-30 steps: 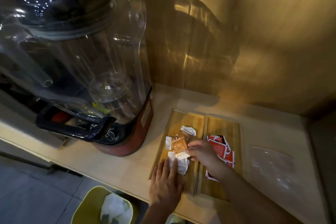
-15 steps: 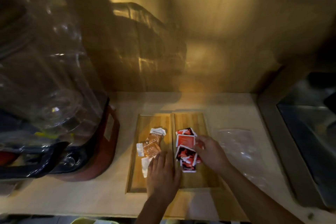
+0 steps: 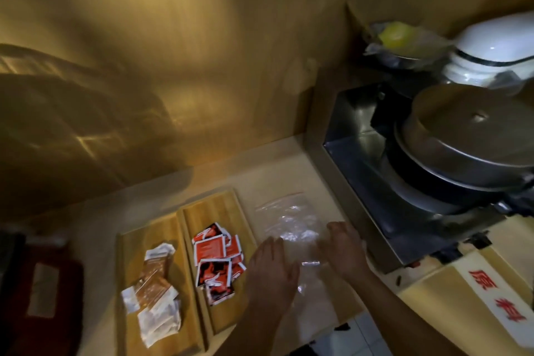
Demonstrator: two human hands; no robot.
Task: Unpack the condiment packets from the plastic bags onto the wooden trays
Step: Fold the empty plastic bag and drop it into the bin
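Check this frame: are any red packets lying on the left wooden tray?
No: the red packets all lie on the right tray, and the left tray holds only brown and white packets.

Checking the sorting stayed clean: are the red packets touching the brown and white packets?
Apart. The head view shows the red packets on the right tray and the brown and white packets on the left tray, with both trays' raised rims between them.

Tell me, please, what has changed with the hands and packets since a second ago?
Both hands left the trays and moved right onto the clear plastic bag: the left hand came off the brown and white packets, the right hand off the red packets. Both piles stayed on their wooden trays.
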